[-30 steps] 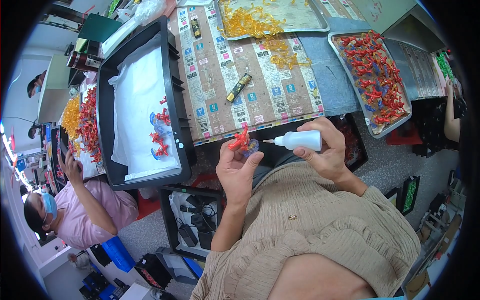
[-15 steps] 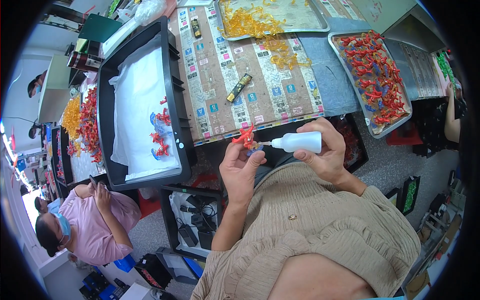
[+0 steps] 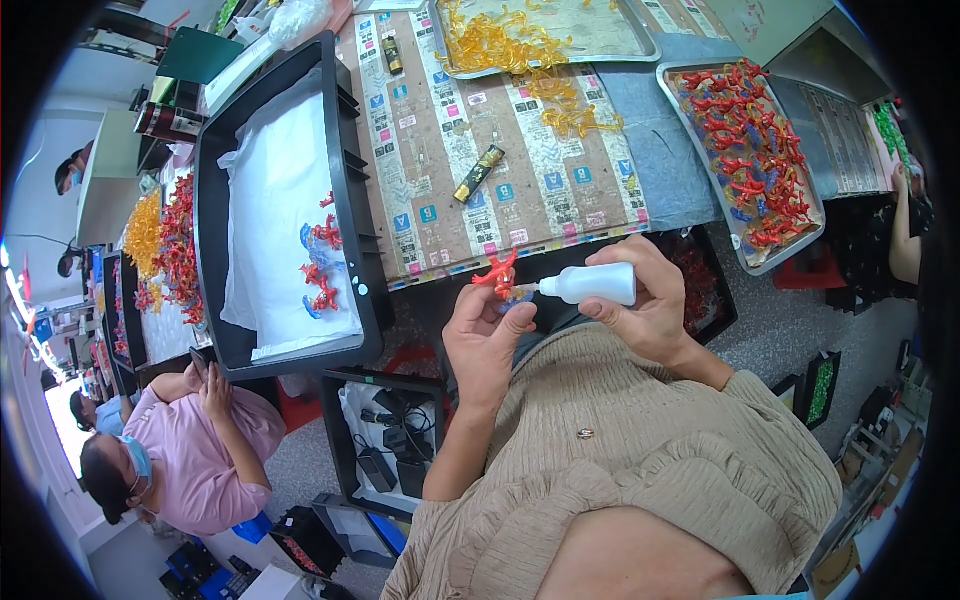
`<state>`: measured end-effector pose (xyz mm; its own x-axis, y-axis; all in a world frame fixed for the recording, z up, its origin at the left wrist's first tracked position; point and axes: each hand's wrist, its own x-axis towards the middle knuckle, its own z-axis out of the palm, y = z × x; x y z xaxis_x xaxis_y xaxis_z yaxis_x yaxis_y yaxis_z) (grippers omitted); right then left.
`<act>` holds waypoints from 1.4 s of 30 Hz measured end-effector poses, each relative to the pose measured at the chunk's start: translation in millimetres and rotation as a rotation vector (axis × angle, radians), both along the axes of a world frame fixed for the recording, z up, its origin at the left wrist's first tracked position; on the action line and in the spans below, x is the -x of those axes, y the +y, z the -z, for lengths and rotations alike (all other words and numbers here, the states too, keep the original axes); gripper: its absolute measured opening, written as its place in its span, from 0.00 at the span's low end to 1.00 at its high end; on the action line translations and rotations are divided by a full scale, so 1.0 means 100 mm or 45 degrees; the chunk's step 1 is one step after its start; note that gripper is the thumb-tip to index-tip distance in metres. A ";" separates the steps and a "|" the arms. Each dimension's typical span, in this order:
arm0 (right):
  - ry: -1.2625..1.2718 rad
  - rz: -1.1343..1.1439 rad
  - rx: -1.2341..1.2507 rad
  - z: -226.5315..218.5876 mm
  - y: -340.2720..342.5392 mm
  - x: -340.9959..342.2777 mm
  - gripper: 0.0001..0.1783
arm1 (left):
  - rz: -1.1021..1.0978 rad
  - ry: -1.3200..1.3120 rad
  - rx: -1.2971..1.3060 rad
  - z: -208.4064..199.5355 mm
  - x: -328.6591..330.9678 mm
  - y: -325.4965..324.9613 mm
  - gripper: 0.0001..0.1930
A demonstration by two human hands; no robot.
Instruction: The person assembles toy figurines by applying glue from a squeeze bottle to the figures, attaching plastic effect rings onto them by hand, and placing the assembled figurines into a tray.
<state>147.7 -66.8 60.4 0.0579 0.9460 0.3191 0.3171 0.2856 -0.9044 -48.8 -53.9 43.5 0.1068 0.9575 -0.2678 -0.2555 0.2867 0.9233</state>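
Red figurine with bluish base is held up just off the tabletop's near edge, left hand pinching it, thumb and fingers closed. Right hand curls around white squeeze bottle, nozzle at the base; contact unclear. Black tray sits at tabletop's left edge, similar figurines along its right wall.

Wide head-worn fisheye view, steeply downward from close above left hand and right hand, worktable beyond.
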 end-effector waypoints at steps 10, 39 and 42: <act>-0.058 0.036 -0.077 -0.05 -0.02 -0.03 0.23 | -0.049 0.524 -0.340 0.06 0.04 0.02 0.20; -0.241 0.044 -0.125 -0.10 0.01 0.04 0.21 | 0.064 1.319 -0.817 0.00 0.04 0.05 0.22; -0.145 0.100 -0.115 0.00 0.01 0.00 0.21 | 0.057 1.272 -0.778 -0.02 0.04 0.07 0.22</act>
